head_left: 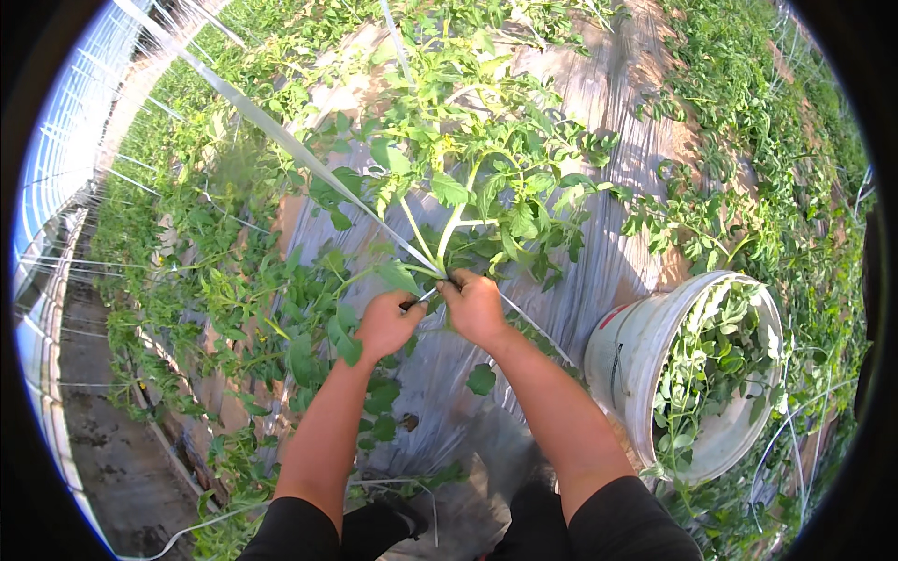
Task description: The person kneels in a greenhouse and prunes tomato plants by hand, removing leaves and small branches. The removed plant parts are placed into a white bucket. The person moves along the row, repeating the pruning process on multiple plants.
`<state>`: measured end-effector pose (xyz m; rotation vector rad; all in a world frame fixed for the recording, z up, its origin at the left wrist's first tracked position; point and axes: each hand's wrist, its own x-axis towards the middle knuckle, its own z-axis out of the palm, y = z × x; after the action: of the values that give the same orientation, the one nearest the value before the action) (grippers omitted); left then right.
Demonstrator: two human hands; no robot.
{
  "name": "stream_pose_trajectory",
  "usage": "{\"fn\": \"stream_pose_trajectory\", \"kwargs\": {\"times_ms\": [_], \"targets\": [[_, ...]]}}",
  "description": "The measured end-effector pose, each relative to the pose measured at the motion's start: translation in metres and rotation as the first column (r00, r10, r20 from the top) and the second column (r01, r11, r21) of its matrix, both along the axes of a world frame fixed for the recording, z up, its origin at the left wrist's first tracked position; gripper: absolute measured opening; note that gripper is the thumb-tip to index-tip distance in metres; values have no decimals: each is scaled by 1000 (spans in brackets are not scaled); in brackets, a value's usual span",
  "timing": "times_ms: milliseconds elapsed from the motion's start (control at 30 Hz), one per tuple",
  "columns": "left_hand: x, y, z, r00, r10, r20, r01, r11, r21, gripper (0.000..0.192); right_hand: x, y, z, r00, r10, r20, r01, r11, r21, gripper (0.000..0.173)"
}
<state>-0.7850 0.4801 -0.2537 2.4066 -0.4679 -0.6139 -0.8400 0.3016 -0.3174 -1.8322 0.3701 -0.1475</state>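
Note:
Both my hands meet low at the stem of a tomato plant (pixel 452 217) in the middle of the view. My right hand (pixel 471 298) is closed at the stem's base, on a white plastic twine (pixel 302 151) that runs up to the upper left. Just left of it, my left hand (pixel 393 319) pinches a short pale stretch of the twine between thumb and fingers. From beneath my right hand a thin white strand (pixel 537 328) slants down to the right. The fingertips partly hide the stem and any loop around it.
A white plastic bucket (pixel 624 350) holding cut leafy shoots (pixel 708 372) leans at the right. Plastic mulch film (pixel 596 231) covers the bed. More plant rows (pixel 772 126) flank it, with twines among them. A concrete path (pixel 105 435) runs along the left.

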Motion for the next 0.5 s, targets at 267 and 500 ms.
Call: {"fn": "stream_pose_trajectory", "kwargs": {"times_ms": [267, 500], "targets": [[-38, -28, -10, 955, 297, -12, -257, 804, -536, 17, -5, 8, -39, 997, 76, 10, -60, 692, 720, 25], [-48, -27, -33, 905, 213, 369, -70, 929, -363, 15, -23, 23, -22, 998, 7, -56, 40, 609, 792, 34]]}}
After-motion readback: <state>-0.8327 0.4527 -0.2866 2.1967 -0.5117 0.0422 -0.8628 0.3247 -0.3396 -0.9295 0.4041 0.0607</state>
